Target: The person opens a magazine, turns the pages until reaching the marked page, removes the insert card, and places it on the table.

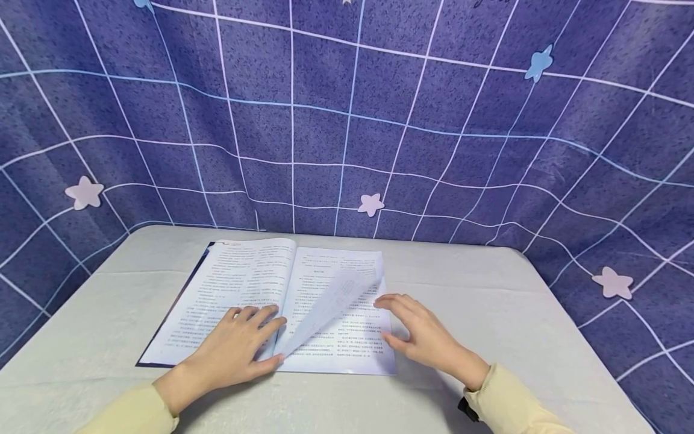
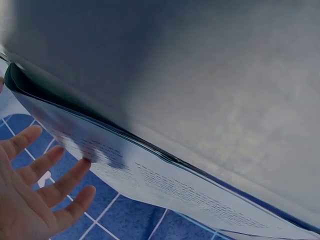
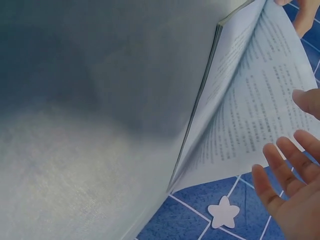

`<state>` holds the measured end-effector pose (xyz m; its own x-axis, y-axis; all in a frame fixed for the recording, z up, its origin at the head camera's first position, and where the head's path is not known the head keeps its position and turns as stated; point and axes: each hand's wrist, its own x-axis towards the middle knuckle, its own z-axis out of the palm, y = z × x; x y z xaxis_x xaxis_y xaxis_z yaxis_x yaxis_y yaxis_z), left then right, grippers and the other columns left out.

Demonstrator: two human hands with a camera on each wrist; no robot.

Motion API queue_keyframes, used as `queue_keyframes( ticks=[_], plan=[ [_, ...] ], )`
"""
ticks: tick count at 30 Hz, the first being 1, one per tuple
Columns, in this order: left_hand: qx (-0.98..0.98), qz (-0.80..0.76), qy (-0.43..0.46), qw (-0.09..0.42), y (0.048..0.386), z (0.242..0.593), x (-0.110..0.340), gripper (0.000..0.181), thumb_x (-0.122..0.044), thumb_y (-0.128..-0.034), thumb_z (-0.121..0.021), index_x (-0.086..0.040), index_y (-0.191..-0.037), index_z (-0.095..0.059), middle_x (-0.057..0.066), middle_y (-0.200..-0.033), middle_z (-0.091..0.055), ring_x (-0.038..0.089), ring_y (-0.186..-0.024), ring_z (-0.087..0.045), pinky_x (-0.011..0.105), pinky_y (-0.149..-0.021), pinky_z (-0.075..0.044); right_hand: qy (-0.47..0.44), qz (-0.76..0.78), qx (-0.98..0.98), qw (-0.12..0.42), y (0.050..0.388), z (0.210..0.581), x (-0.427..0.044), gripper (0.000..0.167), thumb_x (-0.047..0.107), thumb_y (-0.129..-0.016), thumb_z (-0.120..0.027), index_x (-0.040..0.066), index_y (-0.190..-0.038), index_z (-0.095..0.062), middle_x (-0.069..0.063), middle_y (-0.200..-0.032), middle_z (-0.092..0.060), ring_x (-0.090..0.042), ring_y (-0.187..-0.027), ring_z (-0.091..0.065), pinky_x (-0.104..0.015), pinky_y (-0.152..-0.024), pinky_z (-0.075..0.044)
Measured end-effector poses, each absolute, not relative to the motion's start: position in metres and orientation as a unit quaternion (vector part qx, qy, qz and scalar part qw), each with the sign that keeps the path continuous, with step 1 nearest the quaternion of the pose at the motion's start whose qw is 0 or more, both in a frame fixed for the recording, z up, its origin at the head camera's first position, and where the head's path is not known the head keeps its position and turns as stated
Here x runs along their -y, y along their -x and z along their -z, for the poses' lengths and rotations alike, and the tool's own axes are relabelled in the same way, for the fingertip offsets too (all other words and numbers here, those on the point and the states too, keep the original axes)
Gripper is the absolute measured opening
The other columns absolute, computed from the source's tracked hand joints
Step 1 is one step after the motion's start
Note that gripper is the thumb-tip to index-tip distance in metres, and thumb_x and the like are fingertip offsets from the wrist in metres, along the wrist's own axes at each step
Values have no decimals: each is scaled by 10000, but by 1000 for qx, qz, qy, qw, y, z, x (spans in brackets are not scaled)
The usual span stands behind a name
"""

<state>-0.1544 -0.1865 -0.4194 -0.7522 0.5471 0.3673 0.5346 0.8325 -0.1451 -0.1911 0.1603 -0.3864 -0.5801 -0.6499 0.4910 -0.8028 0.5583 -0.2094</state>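
Observation:
An open book [image 1: 233,289] with printed pages lies on the table, its dark cover edge showing at the left. One page [image 1: 331,301] stands partly lifted and curled over the right-hand side. The left hand [image 1: 228,346] rests with spread fingers on the lower left page near the spine, its thumb at the lifted page's bottom corner. Beside the book's right edge is the right hand [image 1: 428,334], fingers apart and slightly bent, holding nothing. In the right wrist view the raised page [image 3: 260,95] spreads near the right hand [image 3: 295,185]. The left wrist view shows the left hand [image 2: 40,190] with fingers spread.
A pale cloth covers the table [image 1: 466,283]. Behind it hangs a blue curtain [image 1: 325,138] with a grid of lines and stars. Something small and black [image 1: 467,410] is at the right sleeve's cuff.

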Motion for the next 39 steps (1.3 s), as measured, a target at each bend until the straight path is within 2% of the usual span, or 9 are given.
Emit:
queue_keyframes(
  ticks=[10,19,24,28,35,39],
  plan=[
    [936,-15,285,207,154,419,188,610,-590,-776,-534,-192,-1238,-540,49,-1241,-538,269,-1028,-547,458,-811,-437,-438,-182,869,140,190,390,-160,469,202,-721,-727,93,-1149,-570,-49,-1184,-588,-187,-1107,-546,-367,-940,-448],
    [937,-2,280,211,153,419,188,695,-591,-765,-551,-152,-1300,-487,66,-1284,-513,266,-1069,-527,465,-834,-433,-441,-133,883,84,185,394,-159,443,263,-728,-716,129,-1129,-583,14,-1155,-594,-171,-1107,-544,-370,-948,-437],
    [935,12,278,219,153,420,188,846,-574,-735,-584,-112,-1402,-346,99,-1377,-423,278,-1135,-481,465,-850,-427,-440,-129,887,59,182,394,-159,437,262,-735,-710,118,-1128,-586,-3,-1160,-593,-192,-1121,-536,-424,-988,-401],
    [932,19,277,231,155,421,189,978,-561,-692,-621,-69,-1444,-234,125,-1444,-332,294,-1168,-442,461,-861,-415,-439,-125,889,46,181,394,-159,427,272,-742,-704,128,-1127,-586,7,-1161,-590,-182,-1124,-532,-417,-988,-402],
    [929,12,276,246,155,421,190,1043,-572,-672,-613,-43,-1455,-171,145,-1503,-208,314,-1240,-358,451,-909,-382,-442,-118,888,42,181,396,-159,439,293,-738,-710,137,-1130,-588,20,-1152,-591,-159,-1092,-543,-369,-942,-438],
    [925,16,285,253,155,420,190,1049,-561,-664,-628,-44,-1455,-173,154,-1515,-168,337,-1285,-303,465,-960,-324,-443,-106,890,28,180,397,-159,465,299,-744,-706,131,-1157,-575,11,-1172,-585,-173,-1115,-531,-397,-985,-406]
  ],
)
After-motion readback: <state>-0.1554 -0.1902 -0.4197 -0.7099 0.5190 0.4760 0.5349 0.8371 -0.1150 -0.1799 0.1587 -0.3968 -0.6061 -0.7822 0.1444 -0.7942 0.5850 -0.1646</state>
